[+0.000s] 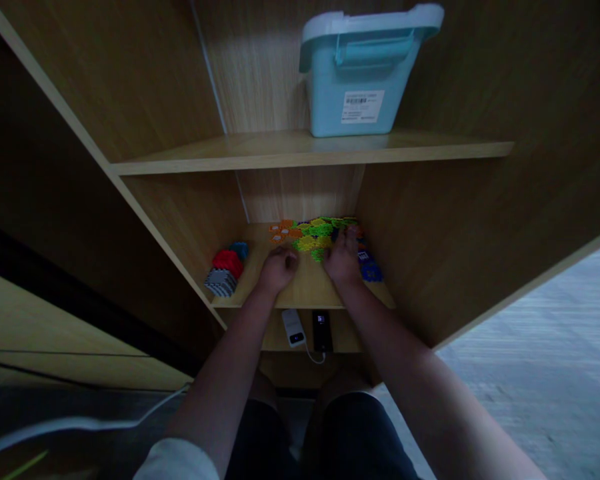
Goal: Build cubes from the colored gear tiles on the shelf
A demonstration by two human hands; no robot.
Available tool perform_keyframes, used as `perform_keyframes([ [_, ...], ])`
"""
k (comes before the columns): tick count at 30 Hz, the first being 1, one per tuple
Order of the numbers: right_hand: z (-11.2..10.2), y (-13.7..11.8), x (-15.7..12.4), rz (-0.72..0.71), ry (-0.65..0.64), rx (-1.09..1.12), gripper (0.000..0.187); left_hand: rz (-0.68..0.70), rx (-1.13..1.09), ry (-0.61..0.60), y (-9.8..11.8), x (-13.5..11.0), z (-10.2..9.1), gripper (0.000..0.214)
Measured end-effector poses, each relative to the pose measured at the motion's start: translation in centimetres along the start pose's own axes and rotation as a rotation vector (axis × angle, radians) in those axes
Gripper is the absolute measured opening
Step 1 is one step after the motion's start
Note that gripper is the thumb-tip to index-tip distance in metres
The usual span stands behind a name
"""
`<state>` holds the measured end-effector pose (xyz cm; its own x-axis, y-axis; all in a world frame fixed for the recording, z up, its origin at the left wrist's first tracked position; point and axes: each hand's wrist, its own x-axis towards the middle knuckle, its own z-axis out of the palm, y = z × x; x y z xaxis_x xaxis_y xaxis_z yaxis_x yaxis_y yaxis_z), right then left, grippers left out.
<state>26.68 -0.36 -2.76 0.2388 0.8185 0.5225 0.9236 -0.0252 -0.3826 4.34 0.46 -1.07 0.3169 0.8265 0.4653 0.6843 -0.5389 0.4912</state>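
Both hands are over the middle shelf of a wooden cabinet. My left hand is closed, its fingers curled toward the thumb. Whether anything small is inside it cannot be seen. My right hand has its fingers stretched out at the right end of a spread of flat interlocking plastic pieces. Among these are yellow pieces, orange pieces and green pieces. Dark blue pieces lie right of my right hand, against the side wall. My right hand hides part of the spread.
At the shelf's left stand a grey-and-white cube, a red block shape and a blue one. A light blue lidded bin sits on the upper shelf. Below lie a white power bank and a black phone-like device, joined by a cable.
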Motion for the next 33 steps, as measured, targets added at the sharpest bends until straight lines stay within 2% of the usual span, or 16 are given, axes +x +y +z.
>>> perform_keyframes([
  [6, -1.0, -1.7, -0.3, -0.392, -0.216, -0.004, 0.045, -0.016, 0.086, 0.013, 0.2, -0.1, 0.2, 0.015],
  [9, -0.9, -2.1, 0.0, -0.467, -0.264, -0.012, 0.036, -0.005, 0.128, 0.007, 0.4, -0.1, 0.2, 0.015],
  [15, 0.0, -1.9, 0.8, -0.482, -0.333, -0.074, 0.04, 0.0, 0.214, -0.024, 0.8, -0.2, 0.3, 0.016],
  [22, -0.1, -1.8, 0.7, -0.493, -0.28, -0.081, 0.04, -0.005, 0.187, 0.0, 0.4, -0.2, 0.5, 0.015],
  [28, -0.4, -1.8, 0.5, -0.423, -0.279, -0.079, 0.04, -0.022, 0.215, 0.055, -0.6, 0.0, 1.1, 0.017],
  [30, -0.4, -1.8, 0.5, -0.416, -0.281, -0.085, 0.039, -0.05, 0.227, 0.109, -1.1, 0.1, 1.7, 0.02],
  [33, -0.4, -1.8, 0.4, -0.42, -0.271, -0.092, 0.038, -0.125, 0.209, 0.149, -1.9, 0.5, 2.5, 0.038],
])
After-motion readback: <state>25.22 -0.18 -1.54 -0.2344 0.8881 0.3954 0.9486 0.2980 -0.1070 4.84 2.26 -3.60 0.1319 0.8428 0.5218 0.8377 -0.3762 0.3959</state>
